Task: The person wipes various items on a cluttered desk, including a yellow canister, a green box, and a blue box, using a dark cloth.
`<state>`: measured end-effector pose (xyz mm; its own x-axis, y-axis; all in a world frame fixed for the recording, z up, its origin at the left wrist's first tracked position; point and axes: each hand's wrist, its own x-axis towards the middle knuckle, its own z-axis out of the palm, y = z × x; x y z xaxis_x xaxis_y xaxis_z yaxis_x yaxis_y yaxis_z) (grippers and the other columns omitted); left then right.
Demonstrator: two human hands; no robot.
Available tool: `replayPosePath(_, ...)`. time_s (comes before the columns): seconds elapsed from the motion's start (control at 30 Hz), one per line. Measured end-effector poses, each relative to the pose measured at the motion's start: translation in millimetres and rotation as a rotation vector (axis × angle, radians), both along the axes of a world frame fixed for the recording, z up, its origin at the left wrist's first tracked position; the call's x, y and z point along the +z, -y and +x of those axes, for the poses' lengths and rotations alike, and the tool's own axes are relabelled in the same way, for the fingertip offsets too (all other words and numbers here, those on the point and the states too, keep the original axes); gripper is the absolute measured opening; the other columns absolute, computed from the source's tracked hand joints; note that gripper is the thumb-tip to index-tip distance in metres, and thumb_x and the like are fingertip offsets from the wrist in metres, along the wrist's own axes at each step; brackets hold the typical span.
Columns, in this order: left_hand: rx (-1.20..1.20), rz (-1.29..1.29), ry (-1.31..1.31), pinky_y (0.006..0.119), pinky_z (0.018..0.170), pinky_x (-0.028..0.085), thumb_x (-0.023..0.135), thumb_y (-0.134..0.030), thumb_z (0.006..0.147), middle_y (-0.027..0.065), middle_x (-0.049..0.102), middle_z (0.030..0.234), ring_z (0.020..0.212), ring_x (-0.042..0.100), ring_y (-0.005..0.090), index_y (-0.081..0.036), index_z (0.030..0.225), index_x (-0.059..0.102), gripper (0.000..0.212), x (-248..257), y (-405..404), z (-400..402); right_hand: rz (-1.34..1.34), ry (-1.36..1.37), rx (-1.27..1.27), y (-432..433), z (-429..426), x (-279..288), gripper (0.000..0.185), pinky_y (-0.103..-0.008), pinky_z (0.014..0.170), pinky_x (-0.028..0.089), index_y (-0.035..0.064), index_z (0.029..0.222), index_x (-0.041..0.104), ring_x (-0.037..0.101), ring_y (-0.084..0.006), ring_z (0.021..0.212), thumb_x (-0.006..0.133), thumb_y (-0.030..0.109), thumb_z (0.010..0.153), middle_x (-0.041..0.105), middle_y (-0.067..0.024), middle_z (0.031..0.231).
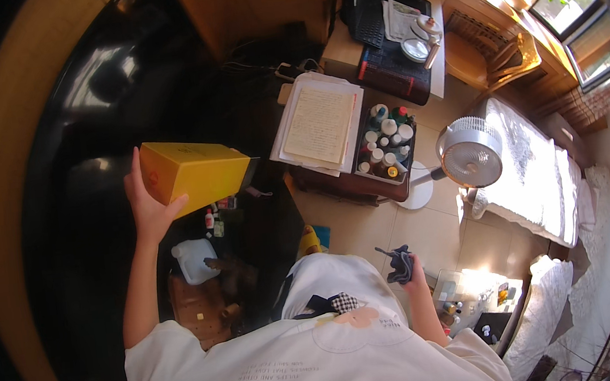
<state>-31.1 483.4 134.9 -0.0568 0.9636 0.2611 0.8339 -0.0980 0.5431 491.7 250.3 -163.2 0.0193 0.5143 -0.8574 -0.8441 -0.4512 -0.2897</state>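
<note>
My left hand (150, 215) grips the near end of a yellow box (205, 170) with a dark far end. Its thumb and fingers are spread to either side of the box. Below the box, small bottles (213, 220) and a translucent plastic jug (194, 260) stand in a dark area. My right hand (417, 274) clutches a crumpled dark grey cloth (400, 265) beside my hip, above the tiled floor (368, 234).
A glossy black surface (79, 214) fills the left side. Ahead, papers (320, 122) and a tray of several bottles (386, 140) rest on a brown stool or small table (333, 190). A fan (469, 156), a cloth-covered seat (531, 166) and a glass table (477, 289) stand to the right.
</note>
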Motion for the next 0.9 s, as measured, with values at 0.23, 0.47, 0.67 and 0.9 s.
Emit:
replayPosePath(0.23,0.139,0.043,-0.116,0.049,0.104,0.031,0.074,-0.013,0.057,0.0149,0.042,0.127,0.114,0.041,0.0318,-0.010,0.148,0.014,0.109,85.1,208.5,59.7,0.166,-0.007,0.481,-40.5,12.6,-25.7,0.039,-0.0356,0.057,0.052,0.0054,0.102,0.062,0.062,-0.0203,0.072,0.042,0.036,0.088,0.064,-0.0075,0.080)
replayPosePath(0.47,0.571,-0.158,-0.147,0.043,0.091,0.034,0.076,-0.017,0.052,0.0143,0.043,0.106,0.100,0.043,0.0315,-0.006,0.146,0.021,0.110,46.3,448.2,114.2,0.253,-0.102,0.928,-25.5,37.3,-54.2,0.041,-0.0411,0.049,0.052,0.0041,0.109,0.058,0.062,-0.0211,0.069,0.041,0.037,0.090,0.063,-0.0089,0.080)
replayPosePath(0.67,1.035,-0.405,-0.153,0.044,0.085,0.034,0.080,-0.024,0.049,0.0156,0.042,0.102,0.096,0.043,0.0334,-0.009,0.146,0.023,0.113,-34.5,639.6,170.0,0.044,0.044,1.196,4.7,27.9,-70.9,0.034,-0.0351,0.047,0.046,0.0044,0.099,0.062,0.058,-0.0192,0.063,0.043,0.030,0.086,0.062,-0.0075,0.073)
replayPosePath(0.9,1.593,-0.429,0.081,0.042,0.084,0.039,0.081,-0.020,0.046,0.0165,0.043,0.100,0.094,0.045,0.0355,-0.009,0.143,0.027,0.111,-73.2,813.1,211.1,-0.007,-0.068,1.489,6.2,-45.3,-103.1,0.051,-0.0464,0.053,0.053,0.0029,0.110,0.059,0.065,-0.0269,0.073,0.035,0.044,0.088,0.066,-0.0145,0.086)
